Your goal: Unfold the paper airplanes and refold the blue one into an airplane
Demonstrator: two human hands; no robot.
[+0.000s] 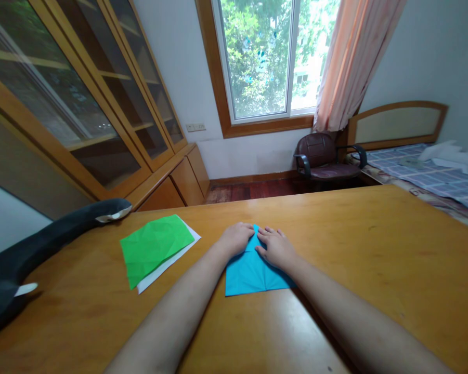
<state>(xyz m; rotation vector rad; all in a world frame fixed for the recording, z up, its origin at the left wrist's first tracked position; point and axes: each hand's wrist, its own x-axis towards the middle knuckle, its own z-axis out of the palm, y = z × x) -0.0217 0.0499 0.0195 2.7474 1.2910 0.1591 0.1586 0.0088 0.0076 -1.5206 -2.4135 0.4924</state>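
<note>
A blue sheet of paper lies on the wooden table in front of me. It has crease lines, a folded look and a peak at its far end. My left hand rests over the upper left edge of the sheet, its fingers bent and pressed together on the paper, the thumb mostly hidden. Across from it, my right hand lies on the upper right part with fingers apart and the palm low. Between the two hands a narrow strip of blue shows. The right forearm covers the sheet's near right corner.
Left of my arms lies a creased green sheet over a white sheet. A black-and-white plush toy stretches along the table's left side. Beyond the wooden table stand a brown office chair, a bed and a glass-door cabinet.
</note>
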